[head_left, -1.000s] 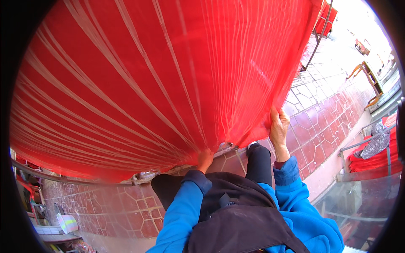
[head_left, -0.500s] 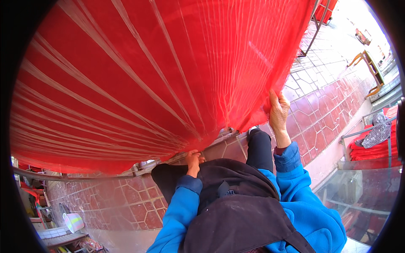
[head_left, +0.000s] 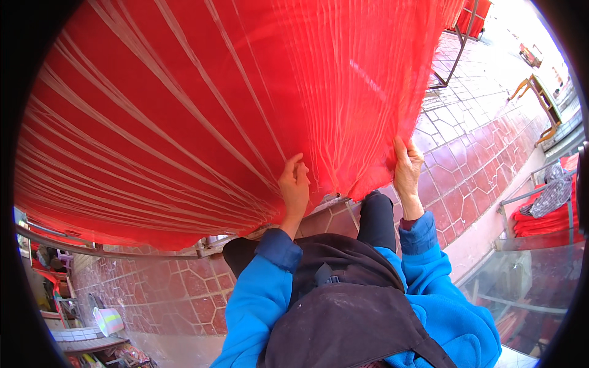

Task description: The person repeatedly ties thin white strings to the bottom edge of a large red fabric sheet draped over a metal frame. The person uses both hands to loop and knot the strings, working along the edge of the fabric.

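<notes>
I've got the left hand relocated: a second ago at the red cloth's near edge, half a second ago drawn back below it, now reached up in front of the cloth, past that edge, fingers loosely bent. Contact, I can't tell.

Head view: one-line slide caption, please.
Right hand pinches the edge of a pale-streaked red cloth; left hand half-curled in front of it.
</notes>
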A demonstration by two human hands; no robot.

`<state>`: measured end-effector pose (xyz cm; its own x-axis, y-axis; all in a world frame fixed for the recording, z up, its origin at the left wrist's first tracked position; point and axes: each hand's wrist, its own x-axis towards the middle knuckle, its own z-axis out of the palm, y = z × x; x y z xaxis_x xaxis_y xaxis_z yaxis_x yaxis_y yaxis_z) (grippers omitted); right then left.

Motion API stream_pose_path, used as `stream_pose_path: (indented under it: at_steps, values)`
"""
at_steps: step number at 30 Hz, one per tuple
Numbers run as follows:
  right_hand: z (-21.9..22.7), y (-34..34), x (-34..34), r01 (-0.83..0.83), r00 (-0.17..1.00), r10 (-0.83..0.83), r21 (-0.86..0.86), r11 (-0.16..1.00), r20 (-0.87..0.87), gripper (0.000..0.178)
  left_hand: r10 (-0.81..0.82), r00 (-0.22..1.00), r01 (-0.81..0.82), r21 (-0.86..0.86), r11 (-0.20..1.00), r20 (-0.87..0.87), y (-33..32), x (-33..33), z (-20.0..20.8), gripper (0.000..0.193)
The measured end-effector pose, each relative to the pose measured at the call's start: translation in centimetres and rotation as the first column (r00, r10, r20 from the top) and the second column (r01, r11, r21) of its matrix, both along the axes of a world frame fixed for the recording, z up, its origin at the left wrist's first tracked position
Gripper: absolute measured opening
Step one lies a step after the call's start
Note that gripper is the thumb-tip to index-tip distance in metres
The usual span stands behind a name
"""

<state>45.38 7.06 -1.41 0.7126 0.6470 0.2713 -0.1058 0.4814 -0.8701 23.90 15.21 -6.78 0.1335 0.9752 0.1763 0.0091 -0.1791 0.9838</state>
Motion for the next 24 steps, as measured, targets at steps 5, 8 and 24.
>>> stream_pose_path:
  at_steps: [5,8,24]
  values:
    - [0.0,-0.6,0.4,0.0,1.0,0.0,-0.012,1.0,0.015,0.011,0.07,0.995,-0.064,0.074,0.995,-0.077,1.0,1.2,0.2,0.014]
    - [-0.2,-1.0,0.5,0.001,1.0,-0.001,0.0,1.0,0.024,0.01,0.054,0.995,-0.049,0.058,0.997,-0.081,0.5,1.7,0.4,0.011]
    - [0.0,-0.4,0.8,-0.049,0.998,0.048,0.029,0.998,0.034,0.016,0.012,1.0,-0.011,-0.029,1.0,0.009,-4.2,-2.9,2.3,0.002]
